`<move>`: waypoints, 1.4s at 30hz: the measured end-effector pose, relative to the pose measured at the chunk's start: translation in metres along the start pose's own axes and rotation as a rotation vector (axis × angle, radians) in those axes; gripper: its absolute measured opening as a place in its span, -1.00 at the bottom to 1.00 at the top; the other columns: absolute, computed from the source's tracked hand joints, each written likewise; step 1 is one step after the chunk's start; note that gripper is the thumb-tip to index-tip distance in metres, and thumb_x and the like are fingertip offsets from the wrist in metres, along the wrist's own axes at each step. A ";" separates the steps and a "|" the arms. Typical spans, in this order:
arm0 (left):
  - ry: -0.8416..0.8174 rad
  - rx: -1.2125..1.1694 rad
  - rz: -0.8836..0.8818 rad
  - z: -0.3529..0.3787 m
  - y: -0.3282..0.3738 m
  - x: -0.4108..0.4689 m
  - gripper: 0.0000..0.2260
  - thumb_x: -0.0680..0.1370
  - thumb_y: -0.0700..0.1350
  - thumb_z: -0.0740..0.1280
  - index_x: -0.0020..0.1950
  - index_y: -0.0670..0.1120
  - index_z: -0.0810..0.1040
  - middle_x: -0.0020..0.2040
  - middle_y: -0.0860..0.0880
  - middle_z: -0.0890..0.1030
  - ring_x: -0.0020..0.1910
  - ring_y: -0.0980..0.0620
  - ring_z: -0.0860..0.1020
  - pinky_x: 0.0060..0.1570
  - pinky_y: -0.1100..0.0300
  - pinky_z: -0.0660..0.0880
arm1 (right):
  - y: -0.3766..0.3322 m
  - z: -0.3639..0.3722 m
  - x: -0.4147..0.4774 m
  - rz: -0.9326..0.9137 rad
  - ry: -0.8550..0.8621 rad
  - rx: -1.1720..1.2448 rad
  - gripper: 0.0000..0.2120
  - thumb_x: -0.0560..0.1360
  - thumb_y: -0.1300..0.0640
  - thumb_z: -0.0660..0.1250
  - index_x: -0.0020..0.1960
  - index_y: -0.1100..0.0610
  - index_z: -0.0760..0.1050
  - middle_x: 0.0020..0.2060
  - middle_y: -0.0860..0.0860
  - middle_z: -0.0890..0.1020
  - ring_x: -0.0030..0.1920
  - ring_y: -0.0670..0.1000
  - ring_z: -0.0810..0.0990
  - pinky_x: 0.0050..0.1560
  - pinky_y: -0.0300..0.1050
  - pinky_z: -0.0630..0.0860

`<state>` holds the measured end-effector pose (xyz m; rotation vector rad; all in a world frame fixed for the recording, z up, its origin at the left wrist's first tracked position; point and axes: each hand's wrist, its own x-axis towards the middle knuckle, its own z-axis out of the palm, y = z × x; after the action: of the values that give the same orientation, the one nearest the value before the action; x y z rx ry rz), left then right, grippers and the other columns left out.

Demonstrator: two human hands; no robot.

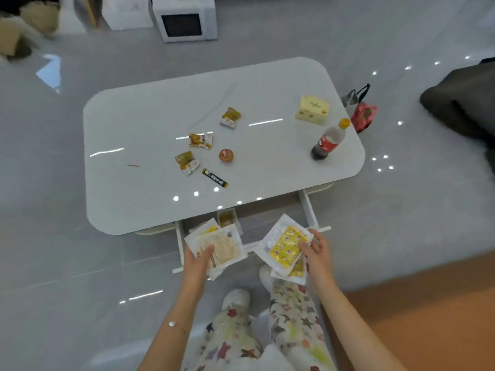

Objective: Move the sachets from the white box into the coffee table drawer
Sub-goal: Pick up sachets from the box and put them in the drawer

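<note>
Sachets: two fanned handfuls, one stack (217,247) pinched in left hand (197,263), yellow-printed stack (285,246) pinched in right hand (314,253); each grip closed on its stack, held above open drawer (310,210), presumably for dropping in. Small container (227,218) at drawer back. Beyond, on surface (134,183): snack packets (187,162), black stick pack (214,178), round sweet (226,155), cola bottle (328,141), yellow box (312,109). White box not identifiable. Nothing obstructing drawer.

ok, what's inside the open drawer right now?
In the drawer a small yellowish packet shows at the back, under the tabletop edge. Sachets held in the left hand and right hand cover most of the rest, so I cannot tell what else is inside.
</note>
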<state>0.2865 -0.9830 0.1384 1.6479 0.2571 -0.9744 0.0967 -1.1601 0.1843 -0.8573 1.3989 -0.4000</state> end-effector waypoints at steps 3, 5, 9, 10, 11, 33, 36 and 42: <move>0.067 -0.049 -0.083 0.010 -0.043 0.064 -0.61 0.55 -0.22 0.35 0.36 -0.08 0.39 0.21 -0.12 0.60 0.15 -0.12 0.60 0.10 -0.13 0.56 | 0.032 0.028 0.079 0.088 -0.019 -0.051 -0.63 0.56 0.32 0.26 0.31 0.08 0.31 0.11 0.06 0.56 0.02 0.03 0.58 -0.16 -0.21 0.56; 0.099 -0.076 -0.115 0.014 -0.070 0.110 -0.59 0.54 -0.21 0.36 0.37 -0.08 0.39 0.22 -0.14 0.59 0.16 -0.14 0.59 0.13 -0.18 0.54 | 0.058 0.050 0.133 0.122 -0.042 -0.083 -0.64 0.56 0.33 0.26 0.29 0.08 0.30 0.12 0.05 0.55 0.00 0.01 0.58 -0.15 -0.17 0.54; 0.152 -0.083 -0.133 0.014 -0.127 0.203 -0.59 0.54 -0.20 0.37 0.37 -0.09 0.38 0.24 -0.14 0.58 0.18 -0.14 0.58 0.13 -0.15 0.54 | 0.119 0.091 0.235 0.156 -0.103 -0.194 -0.62 0.56 0.29 0.26 0.32 0.07 0.29 0.09 -0.02 0.55 -0.07 -0.08 0.59 -0.21 -0.19 0.50; 0.171 -0.079 -0.138 0.014 -0.140 0.223 -0.58 0.54 -0.20 0.36 0.38 -0.08 0.37 0.23 -0.13 0.58 0.18 -0.13 0.58 0.13 -0.15 0.55 | 0.134 0.100 0.256 0.174 -0.108 -0.204 -0.61 0.56 0.29 0.27 0.33 0.07 0.29 0.09 -0.01 0.55 -0.05 -0.04 0.59 -0.21 -0.18 0.52; 0.191 -0.072 -0.142 0.014 -0.150 0.241 -0.58 0.55 -0.20 0.36 0.38 -0.07 0.36 0.23 -0.12 0.57 0.17 -0.11 0.58 0.11 -0.13 0.56 | 0.150 0.106 0.276 0.196 -0.106 -0.206 -0.60 0.56 0.29 0.27 0.35 0.07 0.29 0.12 0.01 0.55 -0.02 0.00 0.58 -0.18 -0.17 0.53; 0.174 0.480 0.104 0.006 -0.126 0.223 -0.48 0.55 -0.09 0.34 0.47 -0.03 0.26 0.32 -0.12 0.47 0.29 -0.08 0.46 0.27 -0.05 0.44 | 0.128 0.127 0.267 -0.168 -0.363 -0.777 -0.44 0.53 0.19 0.32 0.48 0.01 0.23 0.40 -0.03 0.37 0.39 -0.02 0.35 0.28 -0.14 0.34; 0.175 0.474 0.182 0.002 -0.074 0.179 -0.46 0.53 0.07 0.31 0.48 0.02 0.27 0.39 -0.05 0.42 0.34 -0.01 0.40 0.33 -0.08 0.39 | 0.075 0.136 0.220 -0.272 -0.398 -0.777 -0.49 0.52 0.12 0.35 0.43 -0.01 0.30 0.35 -0.01 0.41 0.37 -0.03 0.35 0.26 -0.17 0.32; 0.316 0.712 0.367 -0.014 0.038 0.069 -0.39 0.53 0.16 0.29 0.51 -0.03 0.23 0.46 -0.08 0.36 0.43 -0.09 0.31 0.40 -0.07 0.27 | -0.041 0.142 0.119 -0.515 -0.444 -1.019 -0.39 0.51 -0.13 0.32 0.49 -0.05 0.21 0.44 -0.02 0.33 0.46 0.06 0.21 0.40 0.04 0.25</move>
<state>0.3600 -1.0054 0.1167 2.3960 -0.2125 -0.5383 0.2628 -1.2294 0.1242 -2.0166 0.8931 0.1728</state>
